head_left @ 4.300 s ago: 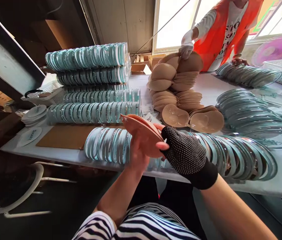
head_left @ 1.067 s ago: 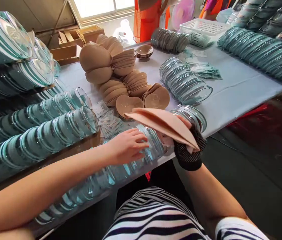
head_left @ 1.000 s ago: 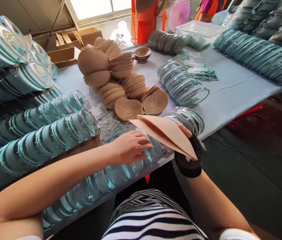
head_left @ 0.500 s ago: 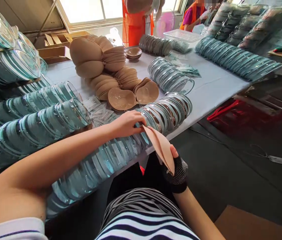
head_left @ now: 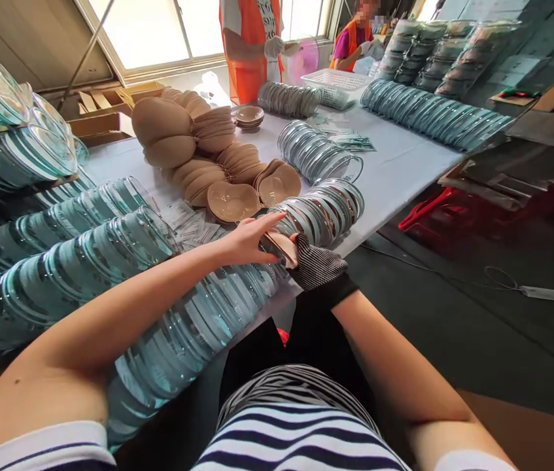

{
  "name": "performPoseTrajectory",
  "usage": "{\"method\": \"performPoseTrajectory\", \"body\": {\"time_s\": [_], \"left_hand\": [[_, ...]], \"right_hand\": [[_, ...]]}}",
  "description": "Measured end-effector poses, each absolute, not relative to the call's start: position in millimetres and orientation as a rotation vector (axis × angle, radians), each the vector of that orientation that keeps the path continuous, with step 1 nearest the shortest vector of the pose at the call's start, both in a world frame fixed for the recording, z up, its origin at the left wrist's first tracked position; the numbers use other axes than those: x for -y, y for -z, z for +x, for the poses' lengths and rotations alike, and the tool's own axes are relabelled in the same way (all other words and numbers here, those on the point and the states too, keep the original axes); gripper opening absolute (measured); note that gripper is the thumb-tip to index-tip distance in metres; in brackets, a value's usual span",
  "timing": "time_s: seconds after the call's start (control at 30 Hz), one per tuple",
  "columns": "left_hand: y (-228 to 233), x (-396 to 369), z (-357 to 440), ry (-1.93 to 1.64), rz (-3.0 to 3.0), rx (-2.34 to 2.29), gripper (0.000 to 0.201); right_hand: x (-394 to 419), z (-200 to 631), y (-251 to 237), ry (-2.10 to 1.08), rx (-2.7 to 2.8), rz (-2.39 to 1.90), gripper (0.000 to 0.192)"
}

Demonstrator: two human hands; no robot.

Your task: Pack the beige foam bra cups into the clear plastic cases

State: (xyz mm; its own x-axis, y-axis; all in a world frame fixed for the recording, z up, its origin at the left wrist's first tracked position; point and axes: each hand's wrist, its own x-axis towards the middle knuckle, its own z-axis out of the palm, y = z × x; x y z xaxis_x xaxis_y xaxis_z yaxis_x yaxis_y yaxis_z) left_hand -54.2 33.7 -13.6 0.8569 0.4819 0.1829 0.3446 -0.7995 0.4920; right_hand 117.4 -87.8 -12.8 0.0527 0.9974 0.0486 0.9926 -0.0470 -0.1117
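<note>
My left hand (head_left: pixel 252 241) is at the near end of a row of clear round plastic cases (head_left: pixel 323 212). Its index finger and thumb are stretched apart around the opening of the nearest case; its other fingers are partly hidden. Wearing a black-and-white fingerless glove, my right hand (head_left: pixel 318 263) grips a folded beige stick-on bra (head_left: pixel 286 248), which sits between both hands at that case. Most of the bra is covered by the glove and case. Just beyond lie stacked beige stick-on bras (head_left: pixel 235 201), with printed cards (head_left: pixel 191 222) beside them.
Long rows of clear cases (head_left: pixel 65 258) fill the left side and the near table edge. More cases (head_left: pixel 433 114) lie at the far right, near a white basket (head_left: pixel 338 82). Two people in orange vests (head_left: pixel 252 55) are across the white table (head_left: pixel 394 167).
My right hand has moved up and left, bringing the folded bra to the nearest case. My left fingers have let go of the bra's edge and spread. The view has shifted slightly.
</note>
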Motion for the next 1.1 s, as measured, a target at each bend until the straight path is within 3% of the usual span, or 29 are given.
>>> {"method": "performPoseTrajectory", "body": {"time_s": [0.27, 0.47, 0.57, 0.8, 0.93, 1.1], "left_hand": [[8, -37, -56, -0.284, 2.608, -0.608, 0.103], [2, -40, -62, -0.221, 2.625, -0.651, 0.094], [1, -41, -63, -0.233, 2.616, -0.598, 0.086], [-1, -41, -63, -0.293, 2.628, -0.513, 0.047], [-1, -42, -62, -0.262, 2.625, -0.466, 0.042], [-4, -39, -58, -0.248, 2.668, -0.407, 0.031]], "right_hand": [[86, 123, 65, 0.014, 1.922, -2.194, 0.039], [77, 122, 75, -0.200, 1.880, -2.051, 0.033], [86, 126, 76, -0.241, 1.895, -1.938, 0.031], [88, 121, 79, -0.121, 2.014, -2.150, 0.033], [85, 116, 81, -0.149, 1.966, -2.149, 0.035], [70, 120, 79, -0.565, 1.883, -2.091, 0.028]]}}
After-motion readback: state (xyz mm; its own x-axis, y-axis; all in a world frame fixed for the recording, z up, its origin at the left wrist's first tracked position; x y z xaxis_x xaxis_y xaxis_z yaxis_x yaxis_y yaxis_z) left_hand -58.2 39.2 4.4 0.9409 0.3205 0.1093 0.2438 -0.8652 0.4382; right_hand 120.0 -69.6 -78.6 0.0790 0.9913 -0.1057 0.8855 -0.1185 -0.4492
